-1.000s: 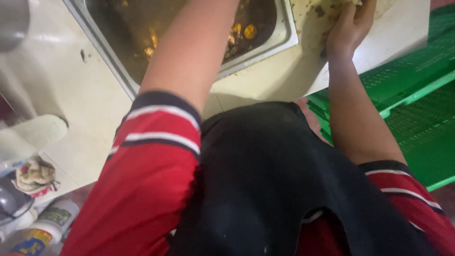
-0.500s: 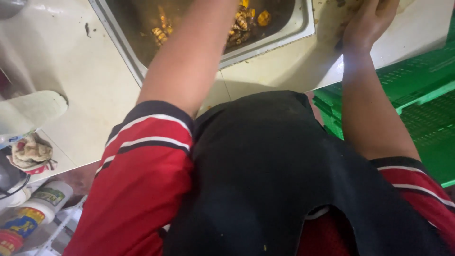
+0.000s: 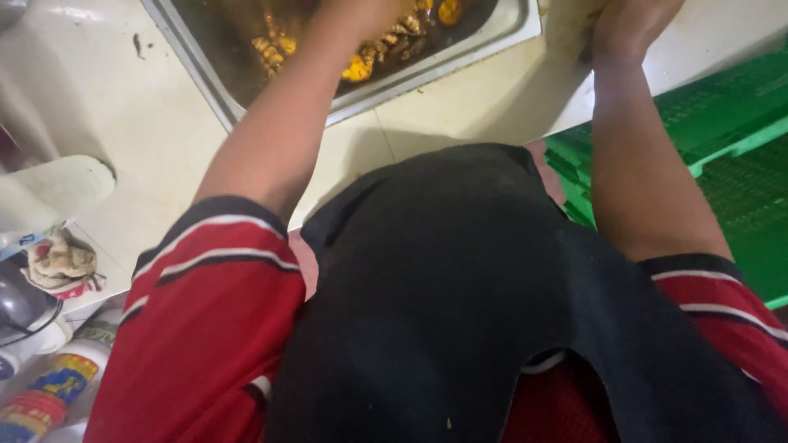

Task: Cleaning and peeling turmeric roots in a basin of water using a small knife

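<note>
The pale bench (image 3: 107, 107) fills the upper view, with a steel sink (image 3: 369, 86) sunk into it and green plastic crates (image 3: 722, 131) stacked to the right. The left arm stretches straight forward over the sink rim, the left hand (image 3: 361, 12) down among yellow-brown food scraps (image 3: 361, 61) lying in murky water; its grip is cut off by the frame edge, so how far it is open cannot be told. The right arm reaches forward too, the right hand (image 3: 632, 25) resting on the bench just right of the sink, fingers out of sight, grip unreadable.
</note>
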